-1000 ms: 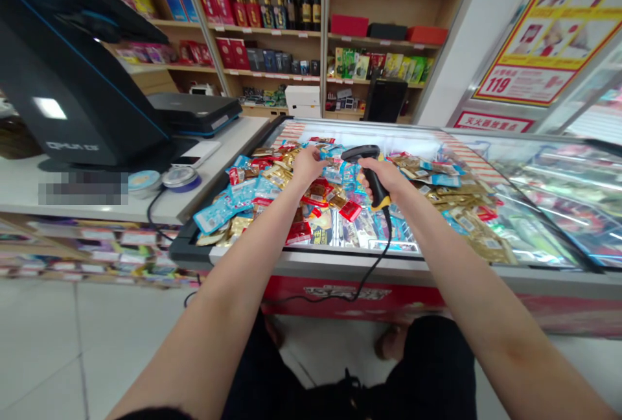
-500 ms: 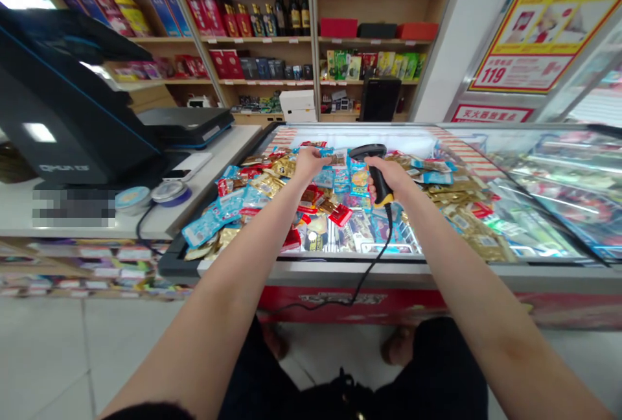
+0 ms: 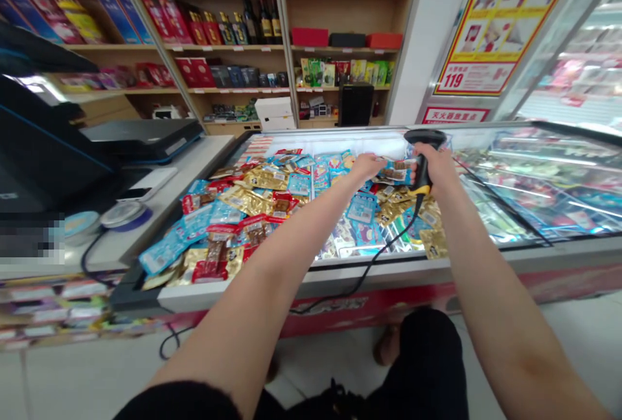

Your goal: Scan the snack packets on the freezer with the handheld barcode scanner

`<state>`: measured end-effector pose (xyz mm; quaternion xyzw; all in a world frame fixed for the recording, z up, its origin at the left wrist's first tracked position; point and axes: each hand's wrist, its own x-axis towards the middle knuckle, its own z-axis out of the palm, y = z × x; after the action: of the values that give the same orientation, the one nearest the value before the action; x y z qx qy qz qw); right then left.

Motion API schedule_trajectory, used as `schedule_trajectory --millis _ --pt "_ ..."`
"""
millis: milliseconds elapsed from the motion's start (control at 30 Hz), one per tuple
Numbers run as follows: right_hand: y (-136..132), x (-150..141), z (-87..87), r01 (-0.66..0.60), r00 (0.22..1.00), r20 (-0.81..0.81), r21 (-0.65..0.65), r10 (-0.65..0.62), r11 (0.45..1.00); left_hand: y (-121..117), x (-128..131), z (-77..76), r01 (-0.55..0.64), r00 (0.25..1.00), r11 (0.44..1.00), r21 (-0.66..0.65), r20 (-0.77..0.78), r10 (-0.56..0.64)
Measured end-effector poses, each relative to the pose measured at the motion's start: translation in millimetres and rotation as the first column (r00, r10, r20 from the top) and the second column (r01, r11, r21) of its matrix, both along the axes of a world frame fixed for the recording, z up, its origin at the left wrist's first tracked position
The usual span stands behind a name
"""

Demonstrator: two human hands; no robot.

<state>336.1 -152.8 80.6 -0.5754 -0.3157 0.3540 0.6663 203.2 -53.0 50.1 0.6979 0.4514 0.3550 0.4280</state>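
My right hand (image 3: pixel 436 166) is wrapped around the grip of a black and yellow barcode scanner (image 3: pixel 424 138), which is upright over the right part of the packet pile. My left hand (image 3: pixel 368 165) is closed, pinching the end of a small brownish snack packet (image 3: pixel 401 165) that reaches toward the scanner's grip. Its far end lies close to my right fingers; whether they touch it I cannot tell. Below both hands, blue, gold and red snack packets (image 3: pixel 265 178) lie spread over the glass top of a chest freezer (image 3: pixel 340 253).
The scanner's black cable (image 3: pixel 383 250) hangs over the freezer's front edge. To the left, a white counter (image 3: pixel 214 148) bears a black weighing scale (image 3: pixel 146 138) and round tubs (image 3: pixel 125 214). Stocked shelves (image 3: pixel 223 49) stand behind, with a poster (image 3: pixel 510 24) at the right.
My view has turned to the right. Both hands have moved right over the pile, the left with its packet and the right with the scanner.
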Motion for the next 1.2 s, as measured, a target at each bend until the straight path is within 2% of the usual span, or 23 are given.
schedule_trajectory --millis 67,167,333,467,633,767,833,967,1067,1133,1200 --pt "-3 1 -6.1 -0.001 1.000 -0.011 -0.045 0.001 0.999 -4 -1 -8.1 0.031 0.983 0.989 0.145 -0.185 -0.003" --pt "-4 -5 -13.2 -0.008 1.000 -0.023 -0.089 0.006 0.996 -2 -18 -16.3 0.028 0.956 0.966 0.255 -0.289 0.048" --pt "6 -19 -21.3 -0.086 0.996 -0.028 -0.094 0.084 0.992 6 -64 -19.3 -0.061 0.920 0.959 0.279 -0.356 0.162" --pt "18 -33 -24.8 -0.155 0.988 -0.026 -0.102 0.153 0.983 15 -108 -14.4 -0.141 0.882 0.948 0.285 -0.399 0.251" --pt "30 -73 -20.3 -0.224 0.975 -0.016 -0.080 0.223 0.971 28 -177 -1.2 -0.238 0.811 0.897 0.373 -0.432 0.395" --pt "40 -118 -19.5 -0.364 0.931 -0.017 -0.116 0.365 0.924 32 -230 7.2 -0.354 0.686 0.849 0.393 -0.508 0.522" --pt "45 -140 -22.8 -0.433 0.899 -0.002 -0.149 0.438 0.889 32 -250 7.4 -0.374 0.623 0.842 0.389 -0.567 0.539" --pt "55 -176 -34.6 -0.542 0.832 0.030 -0.170 0.554 0.823 28 -273 -1.6 -0.307 0.527 0.877 0.369 -0.702 0.479" --pt "58 -191 -42.7 -0.586 0.799 0.038 -0.175 0.600 0.791 28 -279 -10.7 -0.288 0.456 0.877 0.384 -0.750 0.479" --pt "58 -195 -45.2 -0.606 0.783 0.040 -0.175 0.621 0.776 30 -281 -13.7 -0.282 0.438 0.863 0.420 -0.743 0.505" --pt "56 -195 -44.8 -0.618 0.774 0.033 -0.173 0.632 0.766 31 -282 -13.4 -0.267 0.455 0.854 0.446 -0.723 0.520"
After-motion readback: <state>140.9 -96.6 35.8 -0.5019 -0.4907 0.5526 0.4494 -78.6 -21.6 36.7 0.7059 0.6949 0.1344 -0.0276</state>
